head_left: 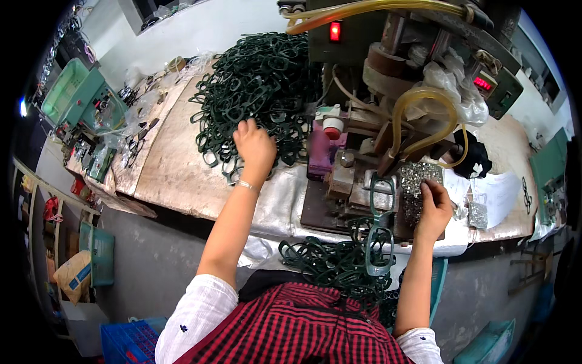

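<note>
Dark green plastic eyeglass frames (254, 73) lie in a large heap at the back of the bench. My left hand (254, 147) is down on the near side of that heap, fingers bent together; anything in their grip is hidden. At the right, my right hand (434, 212) pinches at the edge of a mound of tiny shiny metal parts (418, 182), and what it holds is too small to tell. Between my hands, a green eyeglass frame (380, 249) hangs at the front of the bench press's metal fixture (354, 182).
Tall press parts with yellow hoses (424, 94) rise close to my right hand. A red button (332, 131) sits left of the fixture. More frames (330, 261) pile up by my lap. A small bag of parts (478, 215) and white paper (502, 194) lie at right.
</note>
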Demonstrator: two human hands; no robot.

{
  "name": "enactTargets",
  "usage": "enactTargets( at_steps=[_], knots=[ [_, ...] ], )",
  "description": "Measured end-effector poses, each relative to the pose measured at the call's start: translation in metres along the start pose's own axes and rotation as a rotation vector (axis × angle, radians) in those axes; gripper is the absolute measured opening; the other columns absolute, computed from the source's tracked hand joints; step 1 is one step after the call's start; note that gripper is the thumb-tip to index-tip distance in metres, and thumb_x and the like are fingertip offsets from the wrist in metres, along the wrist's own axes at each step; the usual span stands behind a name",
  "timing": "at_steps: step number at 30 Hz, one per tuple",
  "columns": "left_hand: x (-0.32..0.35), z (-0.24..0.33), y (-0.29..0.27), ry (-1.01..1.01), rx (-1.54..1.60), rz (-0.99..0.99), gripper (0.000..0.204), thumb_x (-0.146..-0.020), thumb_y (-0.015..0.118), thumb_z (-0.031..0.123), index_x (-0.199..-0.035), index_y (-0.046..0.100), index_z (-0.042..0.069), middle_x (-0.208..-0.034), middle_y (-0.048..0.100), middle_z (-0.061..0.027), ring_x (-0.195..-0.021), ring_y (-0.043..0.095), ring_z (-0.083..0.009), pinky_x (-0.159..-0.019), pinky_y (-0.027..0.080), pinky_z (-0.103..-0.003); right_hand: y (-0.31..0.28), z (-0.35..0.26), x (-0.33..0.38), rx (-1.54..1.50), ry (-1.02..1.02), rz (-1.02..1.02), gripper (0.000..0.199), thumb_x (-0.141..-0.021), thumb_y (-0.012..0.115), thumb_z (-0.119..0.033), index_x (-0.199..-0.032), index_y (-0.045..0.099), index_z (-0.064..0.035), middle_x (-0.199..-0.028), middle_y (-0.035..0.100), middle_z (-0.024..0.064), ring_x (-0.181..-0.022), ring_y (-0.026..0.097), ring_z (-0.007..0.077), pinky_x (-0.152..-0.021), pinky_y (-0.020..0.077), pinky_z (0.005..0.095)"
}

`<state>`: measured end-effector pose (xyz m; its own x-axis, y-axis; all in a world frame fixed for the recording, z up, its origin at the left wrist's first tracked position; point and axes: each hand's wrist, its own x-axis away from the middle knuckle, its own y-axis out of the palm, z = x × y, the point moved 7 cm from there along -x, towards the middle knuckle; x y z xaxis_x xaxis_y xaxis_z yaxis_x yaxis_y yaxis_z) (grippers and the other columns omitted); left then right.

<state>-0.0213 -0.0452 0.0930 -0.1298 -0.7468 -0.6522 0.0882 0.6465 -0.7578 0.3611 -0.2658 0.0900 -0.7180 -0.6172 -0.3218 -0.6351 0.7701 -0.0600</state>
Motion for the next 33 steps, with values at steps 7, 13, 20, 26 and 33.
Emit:
enactTargets(
  at_steps=[7,13,20,26,33],
  knots=[
    [0.02,-0.008,-0.013,0.01,0.263,0.119,0.017,-0.073,0.069,0.013,-0.087,0.063,0.006,-0.097,0.061,-0.0106,-0.094,0.054,-0.0326,-0.081,0.042,-0.044,0.011,-0.072,0.021,-0.026,-0.074,-0.222,0.012,-0.083,0.068,0.002,-0.096,0.069,0.0026,-0.092,0.069,0.0053,-0.087,0.062,0.0122,-0.081,0.0471,0.0245],
    [0.039,-0.009,-0.028,-0.358,1.29,0.137,0.01,-0.097,0.062,0.009,-0.099,0.054,0.003,-0.09,0.058,-0.003,-0.081,0.057,-0.012,-0.072,0.053,-0.029,0.063,-0.094,0.021,-0.211,-0.083,-0.282,0.025,-0.082,0.068,0.002,-0.104,0.059,0.0013,-0.089,0.067,0.0059,-0.088,0.061,0.0124,-0.084,0.0464,0.0265],
    [-0.003,0.081,-0.217,0.23,1.895,0.168,0.014,-0.098,0.054,-0.003,-0.11,0.051,0.0,-0.103,0.061,-0.01,-0.089,0.067,-0.0194,-0.079,0.06,-0.033,0.078,-0.1,0.027,-0.448,0.127,-0.348,0.047,-0.082,0.069,0.004,-0.123,0.046,0.0047,-0.088,0.067,0.005,-0.09,0.061,0.0112,-0.088,0.0454,0.025],
    [-0.022,0.103,-0.215,0.224,1.879,0.189,0.015,-0.094,0.057,-0.007,-0.107,0.05,-0.003,-0.103,0.063,-0.0141,-0.092,0.068,-0.0204,-0.084,0.059,-0.033,0.082,-0.111,0.039,-0.555,0.234,-0.276,0.055,-0.082,0.069,0.005,-0.131,0.044,0.0045,-0.089,0.067,0.006,-0.098,0.06,0.0117,-0.096,0.0436,0.0276],
    [-0.005,0.087,-0.227,0.35,1.694,0.31,0.016,-0.099,0.051,0.003,-0.114,0.054,0.003,-0.097,0.065,-0.0175,-0.092,0.066,-0.0245,-0.071,0.063,-0.037,0.078,-0.105,0.04,-0.379,0.145,-0.256,0.04,-0.085,0.071,0.0,-0.122,0.055,0.0035,-0.093,0.067,0.0054,-0.088,0.061,0.009,-0.084,0.0468,0.0223]
  ],
)
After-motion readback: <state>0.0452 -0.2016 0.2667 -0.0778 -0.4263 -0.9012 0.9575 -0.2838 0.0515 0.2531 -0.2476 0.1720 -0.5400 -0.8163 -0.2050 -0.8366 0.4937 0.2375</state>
